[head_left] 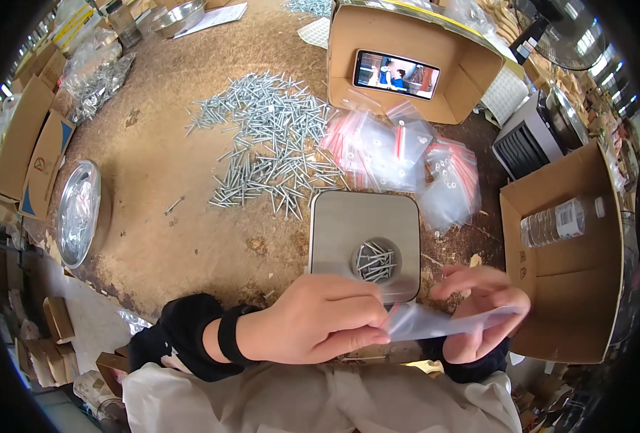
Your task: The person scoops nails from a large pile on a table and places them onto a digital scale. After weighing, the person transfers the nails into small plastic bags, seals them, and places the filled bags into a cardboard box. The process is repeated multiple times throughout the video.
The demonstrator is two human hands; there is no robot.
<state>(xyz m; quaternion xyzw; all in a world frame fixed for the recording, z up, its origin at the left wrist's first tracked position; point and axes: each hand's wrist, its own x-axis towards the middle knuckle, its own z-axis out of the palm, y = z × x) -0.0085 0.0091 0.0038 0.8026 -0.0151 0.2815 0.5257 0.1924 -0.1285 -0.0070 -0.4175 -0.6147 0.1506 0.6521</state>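
Observation:
Between my two hands stretches a small clear zip bag, just in front of a square metal scale. My left hand pinches one end of the bag between thumb and fingers. At the other end, the fingers of my right hand curl round the plastic. A small round cup full of screws sits on the scale's plate. Beyond the scale lies a loose heap of silver screws. Right of that heap are piles of clear zip bags with red strips.
An open cardboard box holding a plastic bottle stands at the right. Another box at the back has a phone propped in it. A metal bowl sits at the table's left edge. One stray screw lies mid-table.

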